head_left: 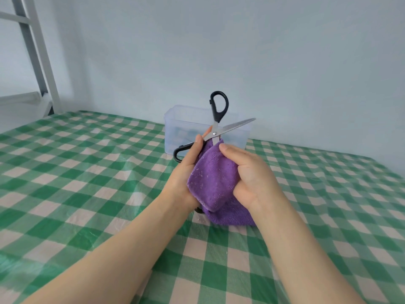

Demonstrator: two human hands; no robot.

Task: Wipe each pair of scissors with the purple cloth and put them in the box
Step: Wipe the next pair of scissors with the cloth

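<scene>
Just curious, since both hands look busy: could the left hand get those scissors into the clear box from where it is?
Probably yes. The left hand holds the open scissors just in front of the box, whose top is open, with nothing between them. One blade is still wrapped in the purple cloth.

purple cloth (213, 178), black-handled scissors (215, 128), green-checked tablecloth (87, 183)

shiny metal scissors (215, 133), fuzzy cloth (212, 178), translucent plastic box (175, 128), glossy tablecloth (87, 172).

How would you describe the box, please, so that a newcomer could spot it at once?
Look to the far edge of the green checked tablecloth, by the pale wall. The box stands there behind the raised scissors: a clear, lidless plastic tub, the only container.
</scene>
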